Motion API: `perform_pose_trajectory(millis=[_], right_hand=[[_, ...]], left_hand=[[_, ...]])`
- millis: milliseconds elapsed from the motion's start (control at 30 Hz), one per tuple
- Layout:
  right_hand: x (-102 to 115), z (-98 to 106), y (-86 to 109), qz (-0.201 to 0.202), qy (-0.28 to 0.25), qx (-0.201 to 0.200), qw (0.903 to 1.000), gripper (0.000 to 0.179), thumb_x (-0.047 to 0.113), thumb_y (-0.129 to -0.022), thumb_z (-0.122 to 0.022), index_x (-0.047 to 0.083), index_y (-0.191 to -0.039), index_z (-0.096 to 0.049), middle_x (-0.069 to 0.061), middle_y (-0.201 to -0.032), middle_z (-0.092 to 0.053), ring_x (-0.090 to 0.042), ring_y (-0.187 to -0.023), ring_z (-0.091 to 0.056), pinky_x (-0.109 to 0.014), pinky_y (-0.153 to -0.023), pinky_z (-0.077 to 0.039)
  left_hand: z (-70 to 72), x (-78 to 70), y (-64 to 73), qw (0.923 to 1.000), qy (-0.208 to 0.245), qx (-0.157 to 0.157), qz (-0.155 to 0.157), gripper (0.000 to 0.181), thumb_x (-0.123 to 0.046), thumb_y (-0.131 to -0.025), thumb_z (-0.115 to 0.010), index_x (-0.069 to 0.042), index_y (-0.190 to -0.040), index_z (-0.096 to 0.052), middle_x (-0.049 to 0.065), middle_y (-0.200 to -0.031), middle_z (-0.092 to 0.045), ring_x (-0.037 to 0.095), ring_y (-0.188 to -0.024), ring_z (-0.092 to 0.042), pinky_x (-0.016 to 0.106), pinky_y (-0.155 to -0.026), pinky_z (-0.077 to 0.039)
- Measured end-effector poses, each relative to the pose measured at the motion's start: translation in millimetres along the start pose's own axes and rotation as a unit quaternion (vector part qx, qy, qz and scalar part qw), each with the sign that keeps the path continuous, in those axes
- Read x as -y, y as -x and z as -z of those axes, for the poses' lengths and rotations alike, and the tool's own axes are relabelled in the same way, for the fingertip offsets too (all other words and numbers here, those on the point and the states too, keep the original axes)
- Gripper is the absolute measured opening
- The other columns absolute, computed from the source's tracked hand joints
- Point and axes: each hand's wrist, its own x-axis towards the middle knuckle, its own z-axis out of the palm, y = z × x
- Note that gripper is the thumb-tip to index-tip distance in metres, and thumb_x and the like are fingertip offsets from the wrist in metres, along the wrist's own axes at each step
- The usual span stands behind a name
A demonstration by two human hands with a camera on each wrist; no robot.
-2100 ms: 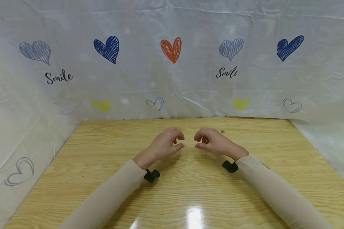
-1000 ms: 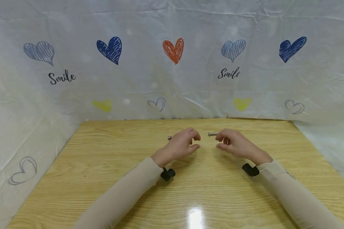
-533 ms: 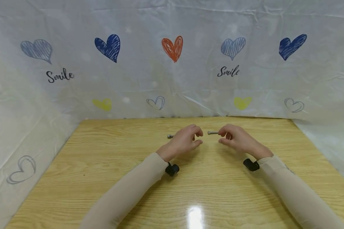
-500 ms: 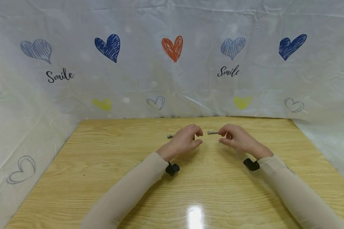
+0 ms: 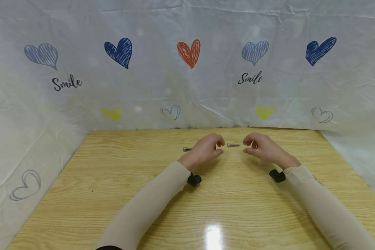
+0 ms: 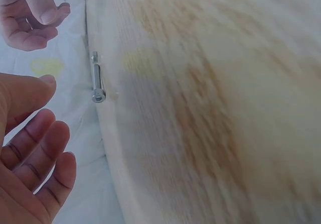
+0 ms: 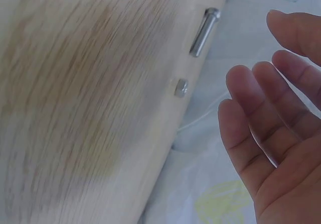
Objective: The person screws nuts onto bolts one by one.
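My left hand (image 5: 206, 147) hovers over the far part of the table with fingers loosely curled, holding nothing. Facing it, my right hand (image 5: 264, 147) hangs in the same relaxed curve, also without anything in it. Between the two lies a silver socket-head bolt (image 5: 233, 145), its head toward the left hand; the right wrist view shows its bare shank (image 7: 204, 33). Just off the bolt's end sits a small silver nut (image 7: 181, 88), partly covered by the right fingertips in the head view. Behind the left hand a second metal piece with a bolt-like head (image 5: 187, 149) shows, partly hidden.
The wood-grain table (image 5: 143, 194) ends at a white cloth backdrop (image 5: 153, 76) printed with hearts and "Smile". A dark speck (image 5: 92, 191) marks the table's left side. Black wrist cameras (image 5: 194, 180) hang under both wrists. A black edge (image 5: 109, 247) shows at the bottom.
Both hands have shifted right, the left one also slightly farther from me. The bolt between them and the metal piece behind the left hand have come into sight. Nothing was picked up.
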Motion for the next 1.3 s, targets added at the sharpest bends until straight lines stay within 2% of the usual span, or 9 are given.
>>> perform_pose_trajectory(millis=[200,600,800,1133,1300], right_hand=[[-9,0,-5.9,-0.008,0.001,0.002,1.0,0.027,0.016,-0.088,-0.072,0.002,-0.109,-0.064,-0.009,-0.1,-0.064,-0.017,-0.078,-0.057,-0.034,-0.069,-0.047],[-21,1,-14.5,-0.028,-0.008,0.007,0.9996,0.026,0.011,-0.087,-0.071,0.0,-0.109,-0.063,-0.012,-0.099,-0.063,-0.02,-0.08,-0.058,-0.036,-0.072,-0.047],[-29,2,-18.7,-0.034,-0.013,0.002,0.9993,0.024,0.007,-0.085,-0.071,-0.001,-0.106,-0.064,-0.011,-0.094,-0.063,-0.02,-0.08,-0.059,-0.036,-0.072,-0.047],[-37,1,-24.7,-0.046,-0.027,0.009,0.9986,0.024,0.006,-0.083,-0.071,-0.002,-0.105,-0.064,-0.009,-0.09,-0.063,-0.021,-0.08,-0.058,-0.036,-0.072,-0.047],[-39,-1,-29.4,-0.049,-0.014,0.012,0.9987,0.025,0.006,-0.082,-0.071,0.0,-0.105,-0.064,-0.007,-0.088,-0.063,-0.021,-0.082,-0.058,-0.036,-0.075,-0.045]], left_hand=[[-5.5,-1.3,-10.4,0.9999,0.01,0.011,0.004,0.021,-0.016,-0.089,-0.069,-0.007,-0.108,-0.065,0.0,-0.1,-0.06,0.013,-0.089,-0.054,0.027,-0.078,-0.046],[-12.2,0.0,-22.1,0.9989,0.03,0.024,0.027,0.019,-0.015,-0.09,-0.068,-0.009,-0.107,-0.064,-0.002,-0.099,-0.058,0.013,-0.09,-0.053,0.027,-0.08,-0.045],[-17.6,3.3,-29.1,0.999,0.022,0.022,0.032,0.018,-0.015,-0.09,-0.068,-0.01,-0.106,-0.063,-0.002,-0.098,-0.059,0.012,-0.092,-0.054,0.028,-0.082,-0.045],[-22.5,2.9,-33.1,0.9966,0.04,0.033,0.064,0.018,-0.015,-0.091,-0.063,-0.013,-0.109,-0.06,-0.002,-0.096,-0.055,0.014,-0.087,-0.052,0.029,-0.079,-0.045],[-22.9,4.3,-36.5,0.9959,0.035,0.036,0.076,0.018,-0.015,-0.091,-0.063,-0.013,-0.109,-0.06,-0.003,-0.094,-0.055,0.013,-0.086,-0.053,0.029,-0.078,-0.045]])
